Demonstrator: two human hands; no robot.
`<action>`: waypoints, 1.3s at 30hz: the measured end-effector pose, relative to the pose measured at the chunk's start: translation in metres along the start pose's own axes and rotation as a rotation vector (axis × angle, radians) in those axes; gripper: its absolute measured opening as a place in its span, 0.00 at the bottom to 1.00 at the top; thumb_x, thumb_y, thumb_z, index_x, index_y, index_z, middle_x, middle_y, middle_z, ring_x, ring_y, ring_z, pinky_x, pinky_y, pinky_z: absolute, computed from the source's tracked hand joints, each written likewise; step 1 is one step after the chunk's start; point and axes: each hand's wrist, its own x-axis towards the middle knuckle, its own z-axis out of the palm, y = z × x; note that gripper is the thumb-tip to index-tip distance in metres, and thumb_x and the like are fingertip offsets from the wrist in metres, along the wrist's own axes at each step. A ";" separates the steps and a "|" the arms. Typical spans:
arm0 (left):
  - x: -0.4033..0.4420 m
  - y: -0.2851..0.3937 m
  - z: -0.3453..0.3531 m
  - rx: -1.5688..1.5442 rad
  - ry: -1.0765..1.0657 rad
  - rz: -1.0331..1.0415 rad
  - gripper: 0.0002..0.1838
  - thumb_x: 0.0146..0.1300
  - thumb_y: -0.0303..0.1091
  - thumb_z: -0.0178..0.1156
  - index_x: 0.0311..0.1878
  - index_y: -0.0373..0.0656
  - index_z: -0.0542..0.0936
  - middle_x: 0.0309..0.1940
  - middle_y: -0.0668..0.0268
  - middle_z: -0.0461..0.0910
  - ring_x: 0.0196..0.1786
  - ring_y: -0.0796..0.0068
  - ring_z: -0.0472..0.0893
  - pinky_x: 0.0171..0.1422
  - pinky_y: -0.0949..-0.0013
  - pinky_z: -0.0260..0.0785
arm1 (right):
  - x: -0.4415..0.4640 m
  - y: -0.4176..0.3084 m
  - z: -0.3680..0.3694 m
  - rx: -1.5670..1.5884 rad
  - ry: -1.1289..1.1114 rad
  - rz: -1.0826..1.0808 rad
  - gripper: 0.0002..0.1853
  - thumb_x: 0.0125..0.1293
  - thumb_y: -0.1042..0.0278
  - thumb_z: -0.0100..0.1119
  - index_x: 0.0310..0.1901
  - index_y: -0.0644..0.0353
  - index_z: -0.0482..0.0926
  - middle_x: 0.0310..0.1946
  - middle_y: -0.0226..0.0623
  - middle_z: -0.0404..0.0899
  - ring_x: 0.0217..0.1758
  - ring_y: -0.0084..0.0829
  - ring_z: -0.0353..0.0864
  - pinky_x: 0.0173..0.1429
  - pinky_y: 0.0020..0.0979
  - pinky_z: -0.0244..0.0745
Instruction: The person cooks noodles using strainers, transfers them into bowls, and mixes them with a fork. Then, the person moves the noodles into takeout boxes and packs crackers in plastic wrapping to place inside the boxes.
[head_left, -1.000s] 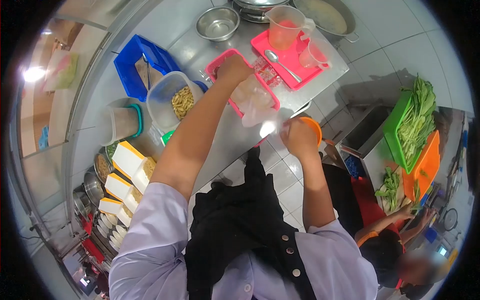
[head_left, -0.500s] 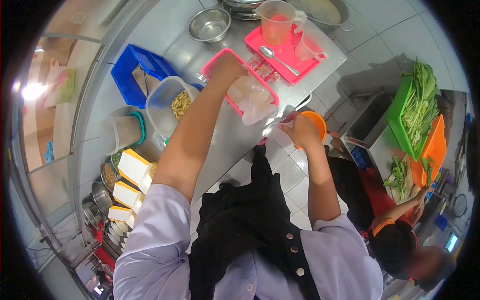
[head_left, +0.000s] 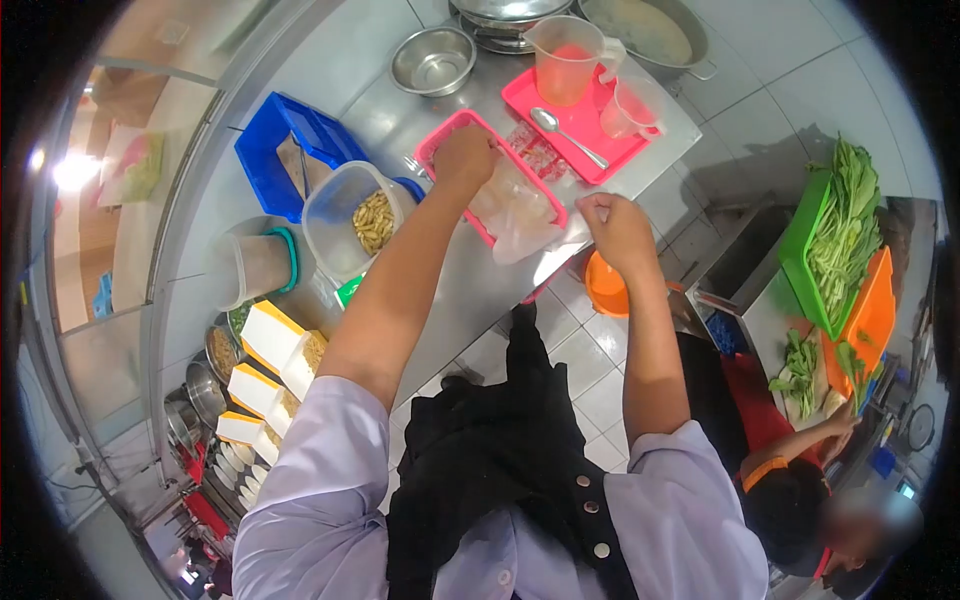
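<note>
A pink tray on the steel table holds a pile of clear, whitish plastic bags, part of which hangs over its near end. My left hand is over the tray's far left end, its fingers curled in; whatever they grip is hidden. Just off the tray's near right corner, my right hand is raised near the table edge. Its thumb and fingers are pinched together, and anything between them is too small to make out.
Behind stands a pink tray with a metal spoon and measuring jugs. Left are a clear tub, a blue box and filled cartons. An orange bucket sits below right. A co-worker handles greens.
My right hand has moved up, away from the orange bucket and beside the tray's corner. The whitish film seen at its fingers no longer shows. My left hand stays over the tray.
</note>
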 end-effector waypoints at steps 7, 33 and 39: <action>-0.040 0.009 -0.038 -0.128 0.317 0.177 0.07 0.66 0.34 0.69 0.43 0.44 0.91 0.45 0.57 0.89 0.50 0.49 0.89 0.55 0.50 0.82 | 0.087 -0.052 0.024 0.104 -0.039 -0.576 0.18 0.75 0.51 0.68 0.48 0.60 0.92 0.48 0.51 0.90 0.53 0.53 0.89 0.58 0.50 0.82; -0.069 0.010 -0.014 -0.858 0.410 -0.346 0.18 0.73 0.45 0.72 0.49 0.36 0.93 0.33 0.62 0.92 0.34 0.74 0.88 0.40 0.67 0.78 | 0.079 -0.090 0.087 0.048 -0.003 -0.509 0.13 0.65 0.62 0.79 0.37 0.63 0.88 0.35 0.46 0.89 0.38 0.49 0.88 0.44 0.46 0.80; -0.071 0.005 -0.015 -1.114 0.374 -0.425 0.14 0.72 0.41 0.73 0.47 0.37 0.93 0.32 0.65 0.91 0.35 0.75 0.87 0.43 0.66 0.78 | 0.085 -0.091 0.087 0.162 0.036 -0.614 0.13 0.68 0.60 0.79 0.45 0.62 0.92 0.41 0.42 0.92 0.43 0.43 0.90 0.48 0.45 0.81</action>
